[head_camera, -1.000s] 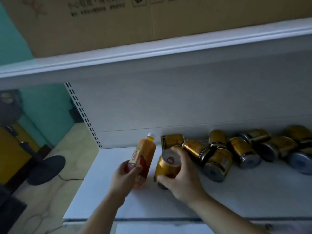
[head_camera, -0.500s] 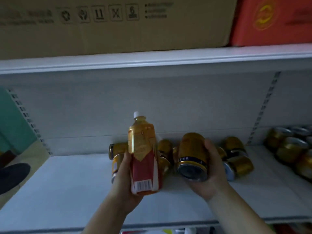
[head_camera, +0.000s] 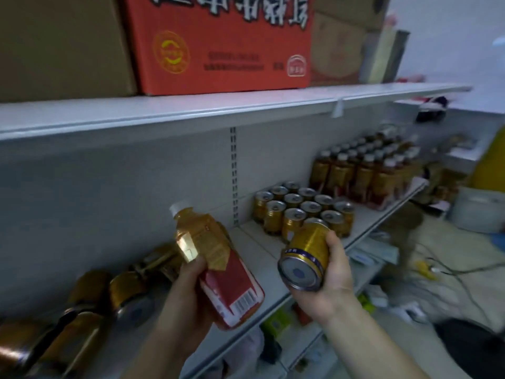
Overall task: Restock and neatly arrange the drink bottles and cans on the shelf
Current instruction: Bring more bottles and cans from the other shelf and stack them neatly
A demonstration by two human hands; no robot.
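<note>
Grey metal shelf (head_camera: pixel 254 242) now viewed further right, tidy upright gold cans (head_camera: pixel 300 212) newly in sight at centre right; red-labelled amber plastic bottle (head_camera: pixel 218 269) gripped in left hand (head_camera: pixel 188 294), gold metal can (head_camera: pixel 306 258) in right hand (head_camera: pixel 334 280), both held off shelf, presumably bound there.

Both hands lifted bottle (head_camera: pixel 216 266) and can (head_camera: pixel 306 258) off shelf (head_camera: pixel 363 217), now held toward right stock

Amber bottle (head_camera: pixel 216 265) with red-and-gold label, gold can (head_camera: pixel 307 254) — blue-banded — red carton (head_camera: pixel 218 42).
</note>
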